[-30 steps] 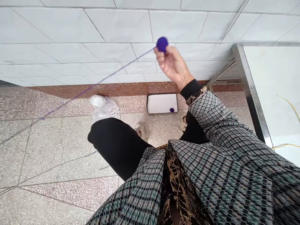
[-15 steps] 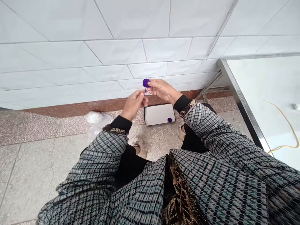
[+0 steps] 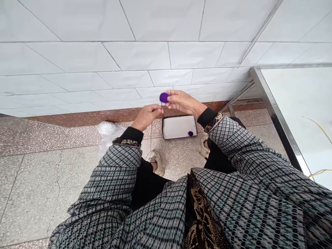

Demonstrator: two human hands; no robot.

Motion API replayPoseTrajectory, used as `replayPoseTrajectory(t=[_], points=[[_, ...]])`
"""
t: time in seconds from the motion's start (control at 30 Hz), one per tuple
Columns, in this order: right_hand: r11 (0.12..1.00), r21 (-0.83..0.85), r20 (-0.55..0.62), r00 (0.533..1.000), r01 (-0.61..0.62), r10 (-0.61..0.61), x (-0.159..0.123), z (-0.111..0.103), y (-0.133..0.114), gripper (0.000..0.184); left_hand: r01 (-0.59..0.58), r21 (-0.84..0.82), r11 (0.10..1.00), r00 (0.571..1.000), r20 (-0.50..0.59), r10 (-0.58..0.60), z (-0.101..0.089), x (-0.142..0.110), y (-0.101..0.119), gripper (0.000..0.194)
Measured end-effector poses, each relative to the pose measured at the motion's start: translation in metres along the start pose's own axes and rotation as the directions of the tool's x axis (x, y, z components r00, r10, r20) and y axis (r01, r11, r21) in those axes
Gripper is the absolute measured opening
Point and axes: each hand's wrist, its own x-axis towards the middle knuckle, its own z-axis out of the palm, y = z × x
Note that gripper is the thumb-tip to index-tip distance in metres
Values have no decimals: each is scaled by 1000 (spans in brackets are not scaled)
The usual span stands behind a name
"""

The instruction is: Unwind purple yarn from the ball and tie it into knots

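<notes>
Purple ball [image 3: 164, 97] lower in right hand [image 3: 182, 102]

Tiled room, kind unclear: white wall tiles [image 3: 140, 55] across top, speckled floor [image 3: 33, 183] lower left, metal-edged bench [image 3: 298, 100] right.

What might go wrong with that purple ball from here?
The right hand holds the purple ball only by the fingers, so it might slip and unroll across the floor. The left hand pinches the short strand running from it; a hard tug could perhaps pull the ball loose or snap the strand.
</notes>
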Motion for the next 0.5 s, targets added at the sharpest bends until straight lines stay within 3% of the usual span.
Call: replayPoseTrajectory(t=[0.1, 0.17, 0.23, 0.3, 0.37, 0.43, 0.5], points=[[965, -261, -151, 988, -24, -16, 8, -2, 9, 22, -126, 5, 992, 976, 182, 123, 8, -9, 7, 35], [874, -479, -61, 996, -83, 62, 8, -4, 15, 25, -138, 33, 990, 978, 162, 131, 3, -13, 11, 34], [840, -538, 136, 977, -68, 166, 3, -6, 16, 23, -109, 65, 992, 992, 73, 104, -7, -15, 9, 30], [906, -419, 279, 942, -56, 187, -2, -5, 12, 21, -64, 87, 994, 998, -16, 65, -16, -13, 3, 26], [977, -208, 284, 953, -43, 102, -4, -4, 5, 21, -37, 90, 995, 997, -64, 43, -15, -10, -3, 24], [999, -35, 171, 985, 28, -22, -2, -2, -1, 23, -60, 78, 995, 998, -16, 61, -6, -9, -3, 22], [995, -36, 7, 996, 92, -92, 2, -2, -1, 21, -120, 66, 991, 989, 101, 113, 4, -10, 2, 22]])
